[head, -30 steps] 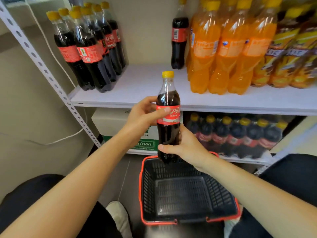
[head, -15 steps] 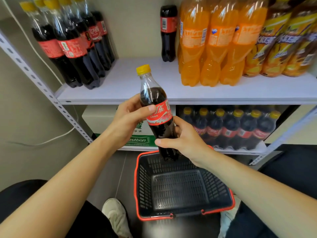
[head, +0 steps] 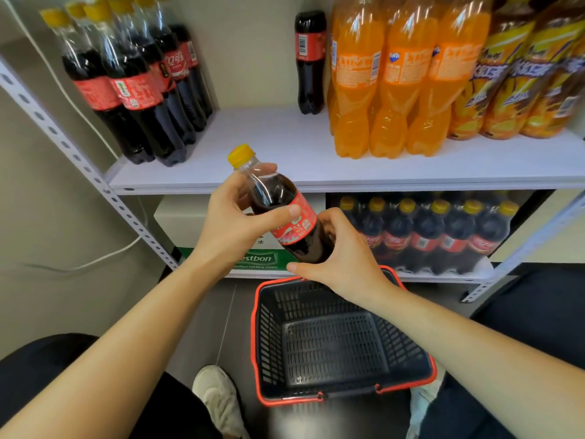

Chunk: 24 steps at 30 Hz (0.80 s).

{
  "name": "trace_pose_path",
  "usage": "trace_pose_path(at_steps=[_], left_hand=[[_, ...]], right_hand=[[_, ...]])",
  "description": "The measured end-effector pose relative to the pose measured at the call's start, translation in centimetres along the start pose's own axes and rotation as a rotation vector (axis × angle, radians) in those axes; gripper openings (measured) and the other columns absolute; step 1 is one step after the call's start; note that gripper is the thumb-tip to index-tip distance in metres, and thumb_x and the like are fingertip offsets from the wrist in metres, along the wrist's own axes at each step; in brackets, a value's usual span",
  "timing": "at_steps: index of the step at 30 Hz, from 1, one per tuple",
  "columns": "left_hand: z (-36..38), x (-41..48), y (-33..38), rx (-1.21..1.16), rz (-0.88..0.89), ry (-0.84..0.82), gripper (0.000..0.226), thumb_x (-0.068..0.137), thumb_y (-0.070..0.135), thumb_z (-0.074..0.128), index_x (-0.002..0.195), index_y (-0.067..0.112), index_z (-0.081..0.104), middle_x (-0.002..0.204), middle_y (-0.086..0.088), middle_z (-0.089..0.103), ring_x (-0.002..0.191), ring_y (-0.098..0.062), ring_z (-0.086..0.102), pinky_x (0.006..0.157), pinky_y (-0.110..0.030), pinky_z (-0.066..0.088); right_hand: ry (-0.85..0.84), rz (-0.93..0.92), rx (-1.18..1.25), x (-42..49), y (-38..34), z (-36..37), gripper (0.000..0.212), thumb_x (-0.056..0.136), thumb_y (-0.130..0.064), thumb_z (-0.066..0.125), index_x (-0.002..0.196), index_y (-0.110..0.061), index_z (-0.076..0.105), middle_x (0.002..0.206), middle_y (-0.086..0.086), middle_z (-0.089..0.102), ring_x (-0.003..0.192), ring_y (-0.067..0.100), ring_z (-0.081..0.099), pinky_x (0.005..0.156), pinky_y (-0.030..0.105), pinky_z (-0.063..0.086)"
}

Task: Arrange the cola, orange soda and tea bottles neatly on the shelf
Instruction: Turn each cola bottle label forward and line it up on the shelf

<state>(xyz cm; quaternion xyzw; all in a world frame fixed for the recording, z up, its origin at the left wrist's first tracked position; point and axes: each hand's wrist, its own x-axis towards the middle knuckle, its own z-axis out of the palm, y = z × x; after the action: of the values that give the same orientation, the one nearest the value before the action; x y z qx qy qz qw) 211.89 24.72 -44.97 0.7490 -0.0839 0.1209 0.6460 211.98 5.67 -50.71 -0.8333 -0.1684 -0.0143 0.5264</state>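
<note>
A cola bottle (head: 278, 198) with a yellow cap and red label is held in both hands, tilted with its cap up and to the left, just below the shelf's front edge. My left hand (head: 234, 220) grips its upper half; my right hand (head: 335, 258) holds its base. On the white shelf (head: 285, 160), a cluster of cola bottles (head: 136, 87) stands at the left, a lone cola bottle (head: 310, 58) at the back middle, orange soda bottles (head: 395, 77) right of it, and tea bottles (head: 522, 74) at the far right.
A black basket with a red rim (head: 332, 343) sits on the floor below my hands, nothing in it. The lower shelf carries a shrink-wrapped pack of cola (head: 427, 236) and a water carton (head: 253, 258). A perforated shelf post (head: 79, 156) slants along the left.
The cola bottle has gone from upright to strongly tilted, cap leaning left, still held in both hands. The view has moved closer to the shelf.
</note>
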Motion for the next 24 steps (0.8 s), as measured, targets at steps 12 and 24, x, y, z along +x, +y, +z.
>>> trace_pose_path(at_steps=[12,24], left_hand=[[-1.1,0.1,0.1,-0.233,-0.008,-0.131,0.060,0.070,0.014,0.081,0.126,0.013,0.062,0.128,-0.010,0.070,0.121,-0.028,0.066,0.096,-0.041,0.055],[-2.9,0.2,1.3,0.143,0.112,-0.032,0.031,0.078,0.021,0.085,0.104,0.010,0.073,0.088,-0.001,0.073,0.088,-0.037,0.069,0.078,-0.051,0.060]], right_hand=[[-0.112,-0.057,0.120,1.7,-0.3,-0.7,0.069,0.072,-0.026,0.092,0.131,-0.024,0.057,0.121,-0.007,0.070,0.115,0.009,0.066,0.103,0.044,0.052],[0.001,-0.131,-0.040,1.8,1.1,-1.5,0.076,0.064,-0.015,0.090,0.130,-0.033,0.059,0.119,-0.014,0.066,0.112,0.005,0.062,0.095,0.024,0.052]])
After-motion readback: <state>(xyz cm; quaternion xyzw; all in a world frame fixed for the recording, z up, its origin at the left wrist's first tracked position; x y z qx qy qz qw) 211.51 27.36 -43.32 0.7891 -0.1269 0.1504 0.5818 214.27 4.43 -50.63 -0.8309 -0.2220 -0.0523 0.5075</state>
